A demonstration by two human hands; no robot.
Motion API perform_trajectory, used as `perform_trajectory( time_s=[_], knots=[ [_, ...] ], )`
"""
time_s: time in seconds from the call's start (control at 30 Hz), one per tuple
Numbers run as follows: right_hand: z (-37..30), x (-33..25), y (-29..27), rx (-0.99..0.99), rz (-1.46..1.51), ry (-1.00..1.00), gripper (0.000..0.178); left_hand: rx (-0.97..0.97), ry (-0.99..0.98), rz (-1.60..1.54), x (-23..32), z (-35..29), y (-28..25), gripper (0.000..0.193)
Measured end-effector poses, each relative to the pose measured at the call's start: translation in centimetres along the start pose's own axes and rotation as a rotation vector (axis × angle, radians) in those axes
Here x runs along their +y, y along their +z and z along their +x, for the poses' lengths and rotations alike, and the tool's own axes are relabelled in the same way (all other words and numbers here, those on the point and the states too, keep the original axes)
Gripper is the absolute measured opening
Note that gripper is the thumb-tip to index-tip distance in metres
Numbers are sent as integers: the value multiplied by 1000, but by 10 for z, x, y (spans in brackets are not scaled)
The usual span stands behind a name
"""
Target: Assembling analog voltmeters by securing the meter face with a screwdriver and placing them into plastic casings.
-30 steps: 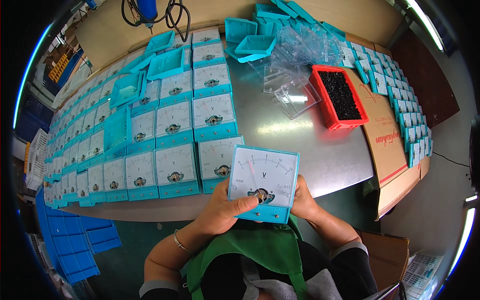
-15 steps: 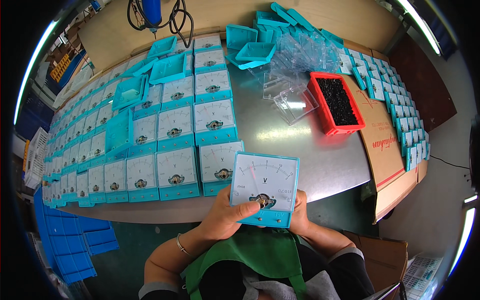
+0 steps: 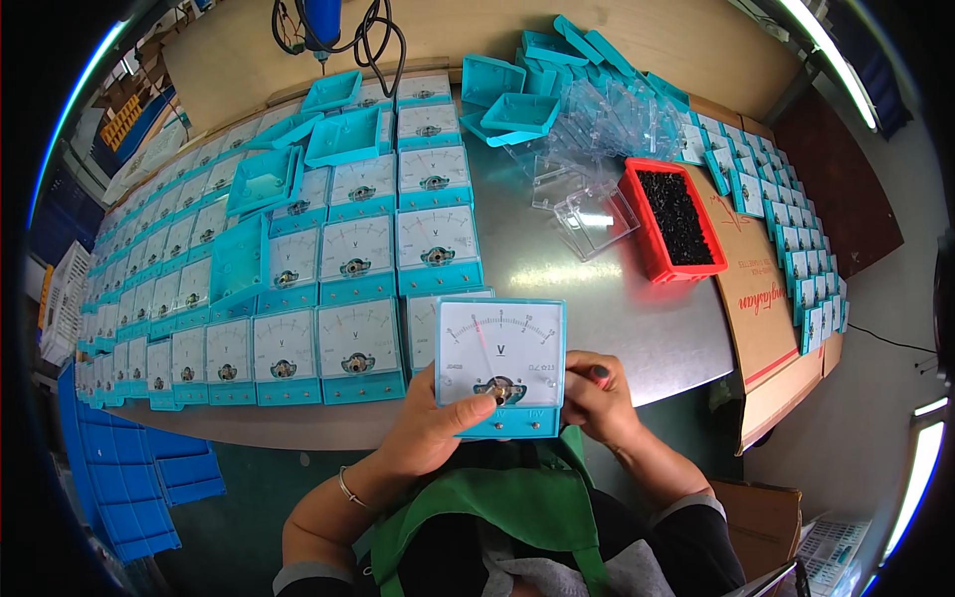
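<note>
Between fingers (image 3: 472, 410), white-faced teal meter (image 3: 500, 364)

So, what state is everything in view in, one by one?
Held meter: dial facing the camera, needle left of mid-scale
Left hand: gripping the meter, thumb on its front
Right hand: curled round a dark-tipped item, kind unclear
Red bin: holding many black parts
Teal cases: open, some stacked
Clear covers: loosely heaped
Blue tool: hanging, tip down
Left-side meters: in rows, some partly covered
</note>
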State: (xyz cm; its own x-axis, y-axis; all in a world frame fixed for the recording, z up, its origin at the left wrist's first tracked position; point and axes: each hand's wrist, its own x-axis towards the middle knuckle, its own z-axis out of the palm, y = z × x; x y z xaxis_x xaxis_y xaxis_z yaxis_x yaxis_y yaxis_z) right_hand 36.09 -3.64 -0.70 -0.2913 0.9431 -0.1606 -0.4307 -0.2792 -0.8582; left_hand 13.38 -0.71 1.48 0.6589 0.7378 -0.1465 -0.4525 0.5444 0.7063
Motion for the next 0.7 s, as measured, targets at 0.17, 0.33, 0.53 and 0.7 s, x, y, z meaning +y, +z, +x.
perform_trajectory(
  time_s=[0.17,0.33,0.53,0.7],
  knots=[
    [13,-37,24,29,-658,-207,29,64,245,552,12,12,-2,55],
    [48,-55,54,-129,-1597,-870,33,165,715,431,10,37,-2,116],
    [151,-76,22,-3,-1245,-708,27,168,509,188,30,24,-29,109],
    [266,-98,-72,653,-1988,-862,13,41,333,99,23,27,-10,110]
  ],
)
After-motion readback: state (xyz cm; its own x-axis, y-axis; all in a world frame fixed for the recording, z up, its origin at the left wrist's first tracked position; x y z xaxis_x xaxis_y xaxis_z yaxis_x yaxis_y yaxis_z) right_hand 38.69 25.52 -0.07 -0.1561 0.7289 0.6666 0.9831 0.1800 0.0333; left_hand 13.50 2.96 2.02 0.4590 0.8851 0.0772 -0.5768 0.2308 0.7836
